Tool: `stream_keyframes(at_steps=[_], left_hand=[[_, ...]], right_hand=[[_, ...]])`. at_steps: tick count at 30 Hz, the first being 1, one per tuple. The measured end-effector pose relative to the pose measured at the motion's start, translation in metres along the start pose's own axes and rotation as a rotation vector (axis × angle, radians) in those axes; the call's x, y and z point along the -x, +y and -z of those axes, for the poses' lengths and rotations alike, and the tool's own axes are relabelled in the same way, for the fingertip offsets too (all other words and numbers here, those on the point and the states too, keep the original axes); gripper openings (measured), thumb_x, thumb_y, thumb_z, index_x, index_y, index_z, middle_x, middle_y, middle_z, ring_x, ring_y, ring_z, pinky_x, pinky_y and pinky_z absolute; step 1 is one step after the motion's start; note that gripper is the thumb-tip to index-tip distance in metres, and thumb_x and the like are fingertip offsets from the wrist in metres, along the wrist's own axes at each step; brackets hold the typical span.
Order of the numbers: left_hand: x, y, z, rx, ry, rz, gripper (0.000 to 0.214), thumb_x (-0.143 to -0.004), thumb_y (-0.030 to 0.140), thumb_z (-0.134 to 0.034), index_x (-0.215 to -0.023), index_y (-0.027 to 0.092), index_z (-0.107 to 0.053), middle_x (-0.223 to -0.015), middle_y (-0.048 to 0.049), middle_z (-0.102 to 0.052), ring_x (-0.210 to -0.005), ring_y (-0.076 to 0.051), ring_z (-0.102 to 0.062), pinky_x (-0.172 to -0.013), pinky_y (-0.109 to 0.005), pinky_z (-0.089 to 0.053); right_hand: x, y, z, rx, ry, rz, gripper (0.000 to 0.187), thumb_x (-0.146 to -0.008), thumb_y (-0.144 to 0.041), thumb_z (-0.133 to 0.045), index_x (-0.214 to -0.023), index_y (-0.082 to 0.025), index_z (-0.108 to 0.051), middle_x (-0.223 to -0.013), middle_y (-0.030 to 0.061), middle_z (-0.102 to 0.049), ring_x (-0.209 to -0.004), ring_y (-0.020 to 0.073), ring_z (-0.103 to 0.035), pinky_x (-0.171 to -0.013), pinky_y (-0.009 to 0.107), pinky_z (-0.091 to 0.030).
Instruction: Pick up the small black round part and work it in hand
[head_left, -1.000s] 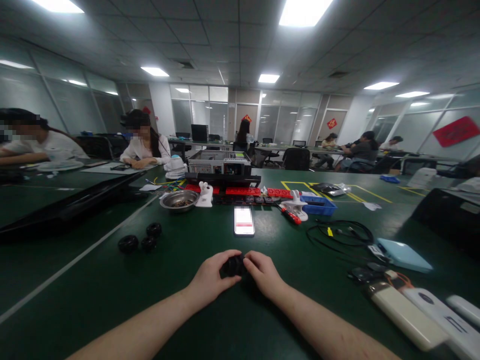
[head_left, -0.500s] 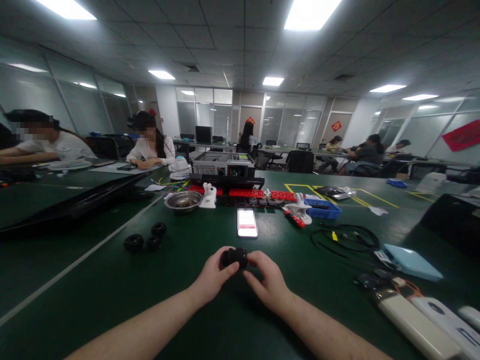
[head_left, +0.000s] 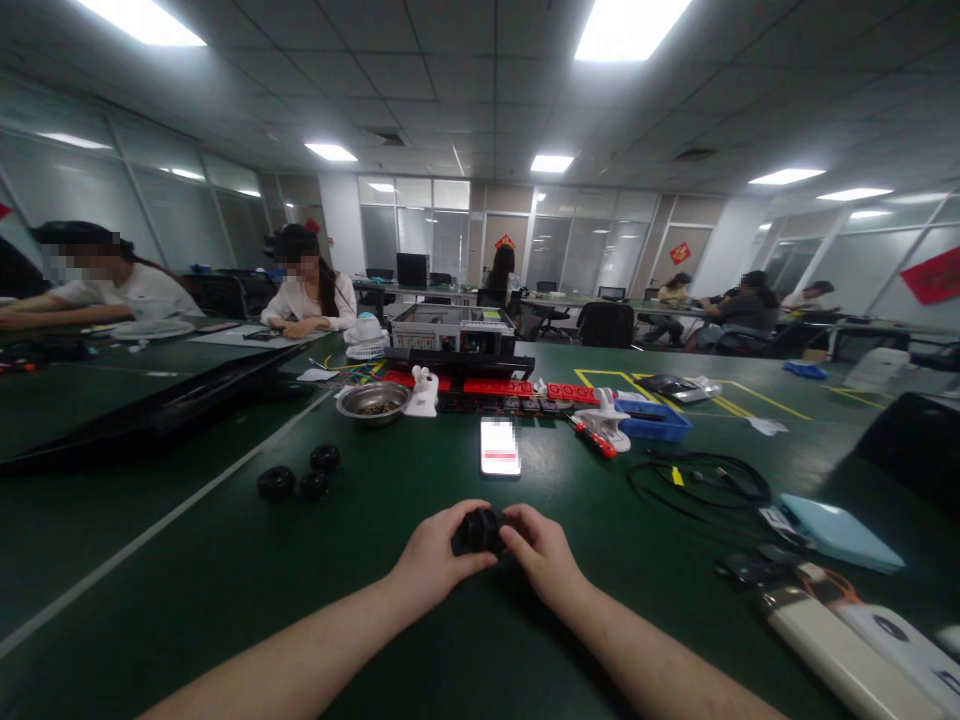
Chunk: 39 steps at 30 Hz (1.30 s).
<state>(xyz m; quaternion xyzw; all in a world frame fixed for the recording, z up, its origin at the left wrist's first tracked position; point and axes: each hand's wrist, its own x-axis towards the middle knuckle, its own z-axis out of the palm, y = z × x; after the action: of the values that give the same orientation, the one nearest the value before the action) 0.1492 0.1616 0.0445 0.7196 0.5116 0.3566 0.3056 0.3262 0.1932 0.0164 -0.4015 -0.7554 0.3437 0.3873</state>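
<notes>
My left hand (head_left: 433, 552) clamps a black part (head_left: 480, 530); my right hand (head_left: 547, 558) touches its three-o'clock end, whether pinching I can't tell.

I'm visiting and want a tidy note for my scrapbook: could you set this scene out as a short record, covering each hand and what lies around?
Left hand: grips a small black rounded object between thumb and fingers
Right hand: thumb and fingers at the object's right end; contact hard to tell
Left side: three small black round pieces grouped on the green tabletop
Ahead: a flat phone with a bright white screen; beyond it to the left, a round shiny metal bowl
Right side: a coiled black cable; a flat light-blue box
</notes>
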Motion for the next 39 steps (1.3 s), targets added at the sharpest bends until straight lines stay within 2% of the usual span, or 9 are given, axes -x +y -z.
stream_keyframes(at_steps=[7,12,15,19,22,28,32,34,39], left_hand=[[-0.007,-0.011,-0.008,0.323,-0.099,0.105,0.041,-0.073,0.048,-0.048,-0.088,0.011,-0.057,-0.082,-0.0066,-0.062,-0.079,-0.022,-0.057,-0.069,-0.031,-0.042],[-0.007,-0.012,-0.012,0.422,-0.083,0.104,0.031,-0.067,0.039,-0.059,-0.081,0.012,-0.055,-0.075,-0.0024,-0.059,-0.074,-0.019,-0.055,-0.067,-0.029,-0.042],[-0.003,-0.004,-0.01,0.424,-0.087,0.065,0.03,-0.066,0.029,-0.062,-0.091,0.014,-0.054,-0.085,-0.0035,-0.06,-0.081,-0.019,-0.056,-0.073,-0.031,-0.043],[0.0,0.003,-0.006,0.243,-0.011,0.003,0.037,-0.064,0.023,-0.063,-0.1,0.02,-0.053,-0.098,-0.0039,-0.059,-0.091,-0.02,-0.055,-0.08,-0.032,-0.042],[0.0,0.003,-0.005,0.097,0.028,-0.043,0.039,-0.062,0.02,-0.063,-0.101,0.021,-0.055,-0.098,-0.0033,-0.06,-0.093,-0.021,-0.054,-0.082,-0.032,-0.041],[0.001,0.001,-0.005,0.068,0.03,-0.061,0.042,-0.064,0.023,-0.063,-0.104,0.023,-0.054,-0.101,-0.0036,-0.06,-0.094,-0.02,-0.054,-0.083,-0.031,-0.041],[0.0,-0.005,-0.006,0.062,0.031,0.023,0.053,-0.061,0.032,-0.067,-0.11,0.023,-0.051,-0.106,-0.0057,-0.059,-0.098,-0.023,-0.052,-0.086,-0.035,-0.038],[-0.003,-0.009,-0.007,0.161,-0.007,0.079,0.051,-0.059,0.037,-0.068,-0.105,0.019,-0.054,-0.1,-0.0072,-0.061,-0.093,-0.024,-0.054,-0.081,-0.036,-0.04],[-0.007,-0.013,-0.011,0.725,-0.208,0.213,0.055,-0.062,0.056,-0.058,-0.092,0.01,-0.054,-0.075,-0.0073,-0.063,-0.07,-0.019,-0.06,-0.065,-0.031,-0.042]], right_hand=[[0.007,-0.012,-0.002,0.177,0.069,0.254,0.031,-0.068,-0.016,-0.059,-0.095,-0.019,-0.045,-0.096,0.0057,-0.051,-0.079,0.0156,-0.052,-0.07,0.03,-0.045],[0.011,-0.015,-0.003,0.25,0.053,0.332,0.04,-0.067,-0.016,-0.059,-0.102,-0.02,-0.043,-0.104,0.0083,-0.046,-0.09,0.0192,-0.049,-0.078,0.033,-0.043],[0.01,-0.013,-0.002,0.152,0.067,0.282,0.056,-0.068,-0.031,-0.061,-0.115,-0.019,-0.035,-0.108,0.0095,-0.045,-0.095,0.0214,-0.047,-0.083,0.036,-0.041],[0.004,-0.006,-0.004,-0.035,0.046,0.059,0.03,-0.083,-0.04,-0.039,-0.102,-0.018,-0.046,-0.088,0.005,-0.054,-0.08,0.0176,-0.053,-0.073,0.031,-0.043],[0.001,0.0,-0.006,-0.094,-0.009,-0.064,0.029,-0.082,-0.043,-0.039,-0.092,-0.017,-0.049,-0.072,0.0014,-0.055,-0.066,0.0155,-0.054,-0.061,0.028,-0.044],[-0.001,0.003,-0.008,-0.292,-0.061,-0.108,0.03,-0.081,-0.041,-0.04,-0.097,-0.017,-0.048,-0.08,0.0038,-0.057,-0.072,0.0168,-0.056,-0.063,0.029,-0.046],[0.001,-0.002,-0.005,-0.153,-0.035,-0.036,0.027,-0.08,-0.034,-0.046,-0.1,-0.018,-0.046,-0.089,0.0058,-0.057,-0.078,0.0181,-0.056,-0.067,0.03,-0.046],[0.003,-0.004,-0.004,-0.014,-0.002,0.04,0.03,-0.077,-0.028,-0.05,-0.104,-0.018,-0.044,-0.093,0.0068,-0.056,-0.08,0.0183,-0.055,-0.07,0.032,-0.046],[0.009,-0.006,0.0,0.214,0.046,0.299,0.033,-0.076,-0.019,-0.049,-0.108,-0.02,-0.043,-0.111,0.011,-0.049,-0.093,0.0202,-0.053,-0.076,0.034,-0.047]])
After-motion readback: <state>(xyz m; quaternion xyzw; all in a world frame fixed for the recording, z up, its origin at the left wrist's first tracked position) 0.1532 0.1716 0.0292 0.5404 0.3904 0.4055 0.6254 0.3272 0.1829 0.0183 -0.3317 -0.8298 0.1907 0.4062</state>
